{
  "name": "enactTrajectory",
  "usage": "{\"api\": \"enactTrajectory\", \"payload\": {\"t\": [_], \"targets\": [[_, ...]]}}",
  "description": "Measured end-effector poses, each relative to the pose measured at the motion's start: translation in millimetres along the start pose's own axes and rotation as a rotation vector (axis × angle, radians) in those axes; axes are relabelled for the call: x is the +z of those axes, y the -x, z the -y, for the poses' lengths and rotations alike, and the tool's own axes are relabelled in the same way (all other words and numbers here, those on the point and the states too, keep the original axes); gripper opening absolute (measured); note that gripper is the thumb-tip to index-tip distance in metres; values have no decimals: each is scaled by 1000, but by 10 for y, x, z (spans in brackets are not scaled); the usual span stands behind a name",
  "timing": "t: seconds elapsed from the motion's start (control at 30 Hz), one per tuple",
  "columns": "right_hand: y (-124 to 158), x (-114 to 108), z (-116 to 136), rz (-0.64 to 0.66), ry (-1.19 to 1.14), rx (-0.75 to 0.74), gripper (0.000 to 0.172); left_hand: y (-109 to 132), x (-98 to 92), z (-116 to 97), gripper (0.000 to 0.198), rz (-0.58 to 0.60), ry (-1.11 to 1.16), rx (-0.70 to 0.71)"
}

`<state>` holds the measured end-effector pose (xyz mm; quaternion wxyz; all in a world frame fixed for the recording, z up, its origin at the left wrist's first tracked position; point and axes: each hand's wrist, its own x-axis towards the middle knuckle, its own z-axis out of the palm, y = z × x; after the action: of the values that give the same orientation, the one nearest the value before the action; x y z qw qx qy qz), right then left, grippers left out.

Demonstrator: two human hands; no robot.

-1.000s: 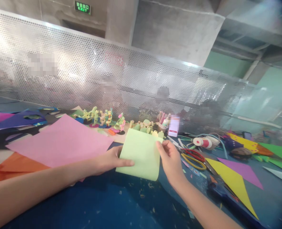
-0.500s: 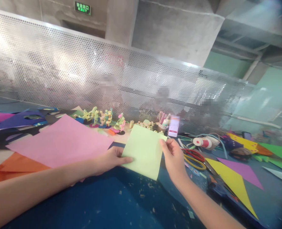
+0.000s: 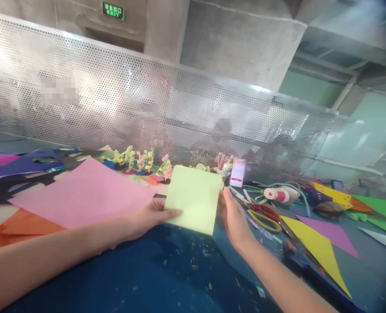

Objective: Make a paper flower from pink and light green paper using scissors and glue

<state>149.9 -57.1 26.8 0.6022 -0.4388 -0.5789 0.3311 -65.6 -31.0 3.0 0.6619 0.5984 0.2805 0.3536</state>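
A square pale green craft sheet [image 3: 193, 200] is held up in front of me, above the blue tabletop. My left hand [image 3: 158, 211] pinches its lower left edge, with the thumb lying across the face. At the right edge is my right hand [image 3: 234, 217]. Its thumb stands away from the sheet's face and its fingers are bent beside the edge, partly hidden; whether they touch it is hard to see. A large pink sheet [image 3: 88, 195] lies left of my left hand, over an orange sheet [image 3: 26, 228].
Several small figures [image 3: 137, 161] stand at the back, near a propped phone [image 3: 237, 171]. To the right lie red-handled scissors [image 3: 264, 211], yellow-handled scissors [image 3: 266, 221], a thread spool [image 3: 277, 194] and a yellow sheet [image 3: 320, 252]. Scraps dot the blue table [image 3: 141, 278]. A perforated panel [image 3: 114, 95] rises behind.
The green sheet has shifted slightly left and up and turned a little. My right thumb has come off its face, and the right hand sits slightly lower. My left hand keeps its grip.
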Motion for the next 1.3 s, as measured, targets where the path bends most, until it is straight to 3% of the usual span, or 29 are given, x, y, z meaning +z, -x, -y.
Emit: {"api": "enactTrajectory", "payload": {"t": [0.1, 0.23, 0.47, 0.83, 1.3], "targets": [[36, 25, 13, 186, -159, 122, 47, -28, -17, 17, 33, -59, 64, 39], [87, 76, 15, 269, -44, 134, 39, -44, -31, 8, 35, -162, 79, 126], [108, 156, -104, 198, 97, 159, 31, -29, -18, -17, 35, -174, 73, 154], [107, 139, -80, 180, 190, 121, 28, -21, 3, -41, 33, -133, 77, 116], [119, 111, -43, 139, 342, -7, 24, -1, 35, -99, 49, -129, -32, 11]]}}
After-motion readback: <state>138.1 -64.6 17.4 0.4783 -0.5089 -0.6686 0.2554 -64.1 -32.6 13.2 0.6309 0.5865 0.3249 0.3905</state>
